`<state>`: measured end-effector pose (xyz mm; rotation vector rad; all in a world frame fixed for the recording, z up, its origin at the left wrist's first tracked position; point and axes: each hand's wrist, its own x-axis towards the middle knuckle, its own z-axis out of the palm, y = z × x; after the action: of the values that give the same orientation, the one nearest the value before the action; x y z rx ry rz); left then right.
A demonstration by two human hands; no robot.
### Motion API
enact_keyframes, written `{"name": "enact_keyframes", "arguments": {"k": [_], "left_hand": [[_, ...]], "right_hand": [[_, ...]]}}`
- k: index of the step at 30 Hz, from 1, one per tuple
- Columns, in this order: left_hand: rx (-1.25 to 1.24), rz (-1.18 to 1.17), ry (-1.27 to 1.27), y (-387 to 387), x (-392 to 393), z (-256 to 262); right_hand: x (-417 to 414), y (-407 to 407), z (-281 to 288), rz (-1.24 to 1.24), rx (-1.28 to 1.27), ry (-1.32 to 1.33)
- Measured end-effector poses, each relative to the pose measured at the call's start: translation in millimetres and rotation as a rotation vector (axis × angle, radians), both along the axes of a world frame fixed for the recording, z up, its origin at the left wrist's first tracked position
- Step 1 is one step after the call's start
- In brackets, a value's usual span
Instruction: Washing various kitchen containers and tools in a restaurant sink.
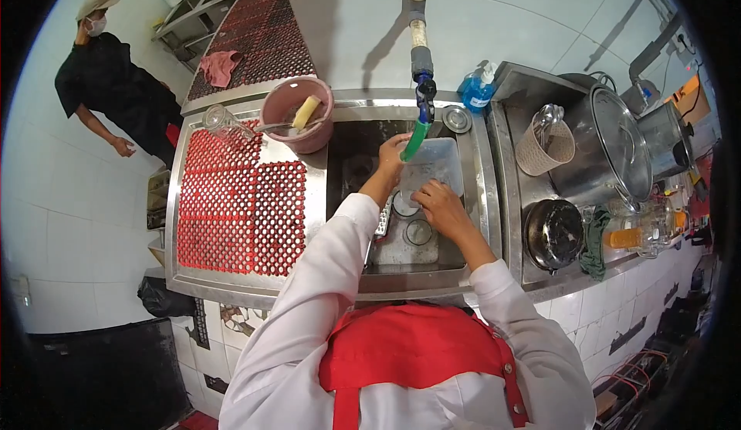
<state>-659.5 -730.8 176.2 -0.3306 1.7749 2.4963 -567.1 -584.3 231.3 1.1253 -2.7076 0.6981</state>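
Over the steel sink (483, 221), my left hand (395, 155) is at the left side of a clear plastic container (443, 155), beside the green hose end (415, 140) of the tap. My right hand (441, 205) is at the container's near edge, fingers curled; whether it grips the rim or something small is unclear. Below the hands in the sink lie a metal grater (383, 221) and a round glass vessel (418, 232). Another round vessel (404, 204) is partly covered by the container.
Left of the sink are red perforated mats (231, 210), a glass jar (223, 122) and a pink bucket (275, 103) with a yellow sponge (305, 111). Blue soap bottle (479, 91), round metal lid (457, 119), utensil basket (544, 149), large pot (602, 146) stand right. A person (110, 82) stands far left.
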Motion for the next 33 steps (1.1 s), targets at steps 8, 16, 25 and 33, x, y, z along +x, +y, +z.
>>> {"name": "enact_keyframes", "arguments": {"k": [8, 16, 25, 33], "left_hand": [[-0.993, -0.115, 0.259, -0.7, 24.3, 16.4], [0.927, 0.089, -0.344, -74.7, 82.2, -22.1], [0.948, -0.004, -0.14, -92.2, 112.5, -13.3], [1.158, -0.025, -0.563, -111.9, 106.6, 3.9]], "right_hand": [[3.0, 3.0, -11.2, 0.058, 0.068, -0.059], [-2.2, -21.8, -19.1, 0.123, -0.044, 0.144], [-21.7, -34.3, 13.9, 0.254, -0.128, 0.113], [-30.3, -9.8, -8.2, 0.163, -0.146, 0.058]]}}
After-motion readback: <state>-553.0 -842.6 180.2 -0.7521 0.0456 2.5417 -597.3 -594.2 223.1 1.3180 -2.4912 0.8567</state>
